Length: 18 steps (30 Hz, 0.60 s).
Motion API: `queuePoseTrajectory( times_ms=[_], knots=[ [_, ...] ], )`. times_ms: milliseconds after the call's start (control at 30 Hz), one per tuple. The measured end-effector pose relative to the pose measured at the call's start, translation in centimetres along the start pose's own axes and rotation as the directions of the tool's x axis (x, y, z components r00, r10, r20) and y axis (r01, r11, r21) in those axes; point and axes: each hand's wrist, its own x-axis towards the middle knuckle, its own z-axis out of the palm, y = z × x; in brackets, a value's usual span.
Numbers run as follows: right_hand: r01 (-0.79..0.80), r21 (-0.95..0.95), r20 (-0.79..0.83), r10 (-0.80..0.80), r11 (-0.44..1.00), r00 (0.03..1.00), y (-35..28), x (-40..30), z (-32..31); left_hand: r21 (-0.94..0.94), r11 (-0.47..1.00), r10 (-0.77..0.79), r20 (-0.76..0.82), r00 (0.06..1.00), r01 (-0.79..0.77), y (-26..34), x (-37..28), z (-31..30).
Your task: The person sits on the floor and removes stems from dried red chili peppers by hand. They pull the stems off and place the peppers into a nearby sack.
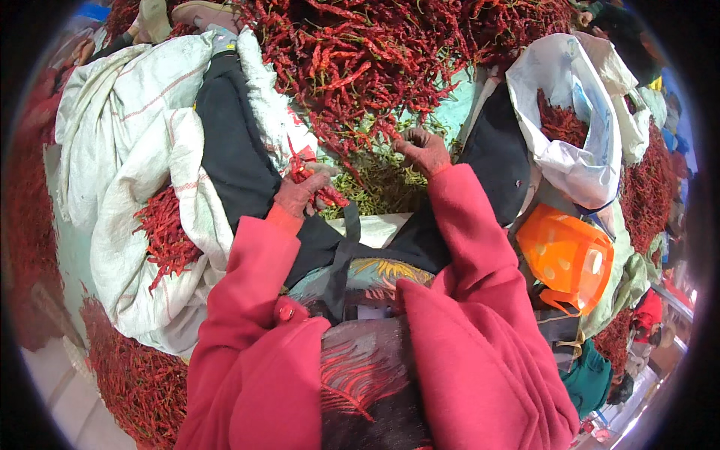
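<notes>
Several dried red chili peppers [332, 197] are gathered in my left hand [304, 190], sticking out past its fingers on both sides. My right hand [425, 151] is at the near edge of a large heap of dried red chilies [360, 62]. Its bent fingertips meet a red chili [387, 128]; whether they grip it cannot be made out. Between my legs, below the two hands, lies a layer of greenish-yellow stems [388, 183], with a few red chilies over it.
To the left, a white woven sack [140, 101] lies with red chilies [167, 230] in its fold. An open white sack [604, 140] on the right holds more chilies [562, 121]. Near it sits an orange bag [562, 259]. Other people's hands and clothing show at the rim.
</notes>
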Motion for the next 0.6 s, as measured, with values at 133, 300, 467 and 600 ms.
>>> queuePoseTrajectory(
  times_ms=[133, 300, 467, 600],
  knots=[
    [0.051, 0.077, 0.108, -0.059, 0.996, 0.992, 1.0, -2.0, 2.9, -0.04, 0.999, 0.003, -0.036, 0.999, -0.004, -0.1, -0.5, 0.8],
    [0.429, -0.399, 0.263, -0.347, 0.811, 0.9, -0.8, -4.5, 5.8, -0.109, 0.991, 0.086, 0.024, 0.996, -0.083, -0.5, -0.7, 1.5],
    [0.524, -0.475, 0.312, -0.421, 0.707, 0.852, 0.5, -4.7, 6.1, -0.09, 0.996, 0.023, 0.11, 0.994, -0.013, -1.4, 0.0, -0.2],
    [0.304, -0.163, -0.068, -0.318, 0.939, 0.946, 1.1, -3.1, -1.1, -0.102, 0.995, 0.002, -0.094, 0.996, -0.011, -0.7, -0.6, -0.5]
  ],
)
